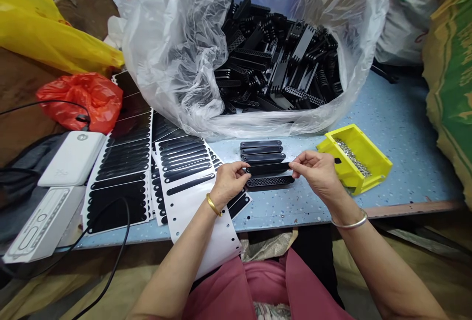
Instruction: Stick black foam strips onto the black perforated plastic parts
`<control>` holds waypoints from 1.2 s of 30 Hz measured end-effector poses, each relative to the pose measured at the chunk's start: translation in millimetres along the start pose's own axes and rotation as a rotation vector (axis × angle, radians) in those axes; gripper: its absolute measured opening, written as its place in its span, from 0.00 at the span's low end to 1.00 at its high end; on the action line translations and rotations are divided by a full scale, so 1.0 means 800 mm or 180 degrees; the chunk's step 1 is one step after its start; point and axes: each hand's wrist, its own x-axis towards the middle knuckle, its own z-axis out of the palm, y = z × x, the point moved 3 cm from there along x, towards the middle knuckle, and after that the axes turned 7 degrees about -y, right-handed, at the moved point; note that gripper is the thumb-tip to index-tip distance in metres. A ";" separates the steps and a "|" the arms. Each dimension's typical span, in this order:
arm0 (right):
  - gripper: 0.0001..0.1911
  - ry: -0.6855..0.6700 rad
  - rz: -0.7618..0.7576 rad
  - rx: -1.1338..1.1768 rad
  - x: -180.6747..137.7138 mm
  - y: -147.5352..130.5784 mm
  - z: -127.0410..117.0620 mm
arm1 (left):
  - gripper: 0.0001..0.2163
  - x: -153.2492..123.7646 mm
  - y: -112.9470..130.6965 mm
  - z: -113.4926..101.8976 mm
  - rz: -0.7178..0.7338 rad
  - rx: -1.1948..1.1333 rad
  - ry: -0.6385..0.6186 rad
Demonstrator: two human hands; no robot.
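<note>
Between my two hands a thin black adhesive strip is stretched level, pinched at both ends. My left hand has thumb and finger closed on its left end. The right end sits in the closed fingertips of my right hand. Just above the strip, several narrow black bars with rounded ends lie in a row. A black bar with a textured, perforated-looking face lies just below it. Whether the strip touches a bar underneath, I cannot tell. White sheets of black strips lie left of my left hand, some strips peeled off.
A large clear plastic bag full of black parts stands behind. A yellow bin of small metal pieces is right of my right hand. At left are a white power bank, a white box, a cable and a red bag.
</note>
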 end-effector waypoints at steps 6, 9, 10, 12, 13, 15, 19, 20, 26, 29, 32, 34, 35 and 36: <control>0.15 0.0099 0.0234 0.0020 0.007 0.015 0.000 | 0.11 0.001 -0.001 -0.002 0.0070 0.0083 -0.0031; 0.16 0.0190 0.0342 0.0050 0.012 0.024 -0.002 | 0.11 0.001 0.000 -0.002 0.0116 0.0111 -0.0027; 0.17 0.0212 0.0363 0.0069 0.014 0.026 -0.002 | 0.12 0.001 0.000 -0.003 0.0109 0.0107 -0.0014; 0.17 0.0215 0.0378 0.0110 0.016 0.027 -0.003 | 0.12 0.000 0.000 -0.003 0.0075 0.0096 0.0015; 0.17 0.0195 0.0370 0.0132 0.016 0.027 -0.003 | 0.12 0.000 0.001 -0.003 0.0059 0.0094 0.0020; 0.17 0.0127 0.0313 0.0188 0.015 0.023 -0.004 | 0.12 0.000 0.001 -0.002 0.0047 0.0107 0.0029; 0.14 -0.0039 0.0071 0.0287 0.006 0.005 -0.008 | 0.11 -0.001 0.001 -0.002 0.0082 0.0172 0.0016; 0.13 -0.0062 0.0020 0.0289 0.004 0.001 -0.009 | 0.11 -0.001 0.001 -0.002 0.0090 0.0192 0.0005; 0.12 -0.0067 -0.0153 0.0260 -0.005 -0.017 -0.012 | 0.12 0.001 -0.001 -0.002 0.0114 0.0237 0.0024; 0.12 -0.0085 -0.0160 0.0227 -0.006 -0.018 -0.009 | 0.12 0.001 0.000 -0.002 0.0085 0.0227 -0.0006; 0.14 -0.0110 -0.0106 0.0246 -0.005 -0.014 -0.006 | 0.12 0.000 0.000 -0.002 0.0074 0.0213 -0.0019; 0.15 -0.0102 -0.0060 0.0298 -0.004 -0.011 -0.004 | 0.13 0.000 0.000 -0.001 0.0078 0.0231 -0.0022; 0.16 -0.0097 -0.0032 0.0323 -0.003 -0.009 -0.003 | 0.12 0.000 0.000 -0.001 0.0082 0.0245 -0.0029; 0.16 -0.0095 0.0002 0.0343 -0.003 -0.007 -0.001 | 0.12 0.000 0.000 -0.001 0.0086 0.0256 -0.0030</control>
